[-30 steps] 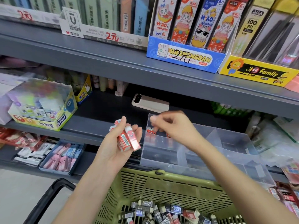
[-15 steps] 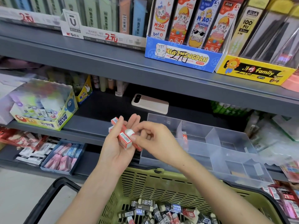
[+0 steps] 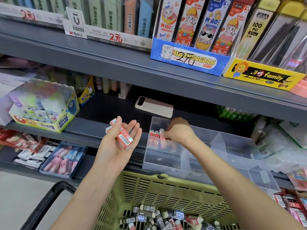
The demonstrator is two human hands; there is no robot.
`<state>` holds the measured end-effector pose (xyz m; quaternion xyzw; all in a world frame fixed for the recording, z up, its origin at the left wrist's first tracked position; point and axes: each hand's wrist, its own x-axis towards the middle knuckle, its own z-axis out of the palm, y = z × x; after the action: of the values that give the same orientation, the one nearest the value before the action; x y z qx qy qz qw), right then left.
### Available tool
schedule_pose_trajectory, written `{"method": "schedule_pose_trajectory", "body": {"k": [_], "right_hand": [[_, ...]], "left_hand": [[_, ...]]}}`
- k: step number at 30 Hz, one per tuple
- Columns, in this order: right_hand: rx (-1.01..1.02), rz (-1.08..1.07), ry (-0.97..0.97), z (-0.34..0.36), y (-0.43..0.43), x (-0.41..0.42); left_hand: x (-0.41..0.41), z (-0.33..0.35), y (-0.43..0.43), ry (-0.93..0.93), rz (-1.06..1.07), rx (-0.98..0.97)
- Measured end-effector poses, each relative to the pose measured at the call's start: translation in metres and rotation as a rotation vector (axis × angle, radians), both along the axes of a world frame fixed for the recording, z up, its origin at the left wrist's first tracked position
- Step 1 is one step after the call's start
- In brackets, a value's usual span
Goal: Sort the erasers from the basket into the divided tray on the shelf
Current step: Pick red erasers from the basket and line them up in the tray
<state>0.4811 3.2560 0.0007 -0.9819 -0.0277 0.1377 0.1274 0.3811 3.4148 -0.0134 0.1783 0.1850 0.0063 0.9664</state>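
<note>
Left hand [image 3: 119, 146] palm up, fingers loose, red erasers [image 3: 122, 136] resting on it. Right hand [image 3: 178, 131] just beside, pinching one eraser [image 3: 161, 132] upright inside divided tray [image 3: 232, 146].

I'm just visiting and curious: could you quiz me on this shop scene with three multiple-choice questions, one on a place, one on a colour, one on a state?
1. Where is the right hand?
A) on the phone
B) inside the clear tray's back-left compartment
C) on the top shelf

2. What colour is the basket?
A) green
B) blue
C) white

3. What is the left hand doing?
A) hanging empty
B) carrying red erasers on its palm
C) gripping a pen

Answers: 1 B, it pinches an eraser beside others standing there; 2 A, its slotted wall is green; 3 B, the erasers lie across the palm.
</note>
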Motion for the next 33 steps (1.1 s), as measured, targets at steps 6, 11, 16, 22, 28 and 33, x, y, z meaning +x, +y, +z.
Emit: {"method": "schedule_pose_trajectory", "body": {"k": [6,11,16,22,28,33], "right_hand": [[-0.188,0.077,0.062,0.000,0.012,0.003],[0.103,0.087,-0.079,0.021,0.000,-0.014],[0.624,0.323,-0.111,0.036,0.017,-0.077],[0.770,0.257,-0.072,0.022,0.031,-0.088],[0.989,0.088,0.001,0.028,-0.012,-0.093],[0.750,-0.148,-0.195,0.038,-0.097,-0.074]], "left_hand": [[-0.002,-0.002,-0.003,0.031,-0.043,0.040],[-0.005,0.000,-0.003,-0.021,-0.086,0.074],[-0.009,0.007,-0.009,-0.134,-0.121,0.103],[-0.017,0.016,-0.017,-0.210,-0.183,0.147],[-0.018,0.012,-0.027,-0.264,-0.262,0.275],[-0.016,0.003,-0.030,-0.204,-0.194,0.281]]}}
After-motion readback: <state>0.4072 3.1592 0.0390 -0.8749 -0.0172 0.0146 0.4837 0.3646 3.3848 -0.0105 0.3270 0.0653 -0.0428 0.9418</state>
